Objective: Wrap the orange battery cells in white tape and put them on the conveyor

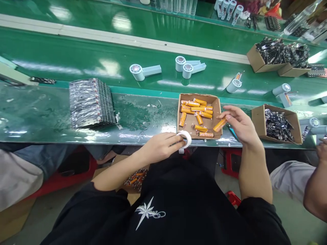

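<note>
My left hand (161, 146) is closed around a roll of white tape (188, 139) at the table's front edge, with its fingers through the ring. Between the thumb and fingers of my right hand (239, 125) is an orange battery (220, 125), tilted over the right rim of a shallow cardboard box (182, 128). Several more orange batteries (201, 109) lie in that box, some with white tape on them. A blue-handled tool (233, 132), partly hidden by my right hand, lies beside the box.
Stacked circuit boards (89, 103) stand at left. A box of small boards (279, 126) sits at right. Light-blue fan housings (137, 72) lie on the green conveyor (84, 51). Co-workers sit both sides; one's arm (316, 190) shows at right. A box of batteries (135, 180) is below the table.
</note>
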Tool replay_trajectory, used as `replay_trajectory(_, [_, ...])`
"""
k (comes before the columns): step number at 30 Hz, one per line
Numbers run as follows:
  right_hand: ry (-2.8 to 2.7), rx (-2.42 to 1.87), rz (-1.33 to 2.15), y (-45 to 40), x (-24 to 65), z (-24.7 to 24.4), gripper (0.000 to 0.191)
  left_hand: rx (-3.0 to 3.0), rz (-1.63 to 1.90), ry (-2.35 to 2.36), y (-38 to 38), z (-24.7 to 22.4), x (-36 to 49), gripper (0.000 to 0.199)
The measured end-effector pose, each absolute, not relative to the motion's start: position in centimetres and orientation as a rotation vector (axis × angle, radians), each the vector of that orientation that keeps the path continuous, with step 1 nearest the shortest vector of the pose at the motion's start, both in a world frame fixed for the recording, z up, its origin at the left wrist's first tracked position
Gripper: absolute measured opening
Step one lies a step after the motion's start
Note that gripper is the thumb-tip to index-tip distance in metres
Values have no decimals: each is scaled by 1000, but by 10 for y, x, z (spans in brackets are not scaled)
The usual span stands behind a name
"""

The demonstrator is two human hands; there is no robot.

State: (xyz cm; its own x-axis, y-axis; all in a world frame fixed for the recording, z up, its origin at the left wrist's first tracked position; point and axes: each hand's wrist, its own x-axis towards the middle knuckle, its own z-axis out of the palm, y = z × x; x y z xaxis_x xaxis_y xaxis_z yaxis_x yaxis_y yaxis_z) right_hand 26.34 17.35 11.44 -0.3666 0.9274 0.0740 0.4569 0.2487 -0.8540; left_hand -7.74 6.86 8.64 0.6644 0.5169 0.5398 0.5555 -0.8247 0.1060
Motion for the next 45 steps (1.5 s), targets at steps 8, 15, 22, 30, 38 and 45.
replay_trajectory(8, [-2478, -1280, 518, 153, 230, 92, 31, -2844, -865, -877, 72, 83, -66, 26])
replay_trajectory(15, [-2697, -1025, 681, 148, 276, 121, 41, -2859, -865, -919, 68, 87, -71, 20])
replay_trajectory(22, [-1656, -1085, 505, 114, 251, 122, 16, -2829, -834, -751, 69, 98, -56, 14])
replay_trajectory(30, [-1557, -1080, 352, 76, 212, 101, 20, -2846, -767, -578, 75, 113, -40, 9])
replay_trajectory(38, [-1496, -1003, 762, 44, 204, 75, 9, -2912, -571, -573, 82, 117, -44, 21])
replay_trajectory(45, [-1554, -1265, 1709, 69, 236, 108, 43, -3002, -545, -458, 85, 129, -32, 21])
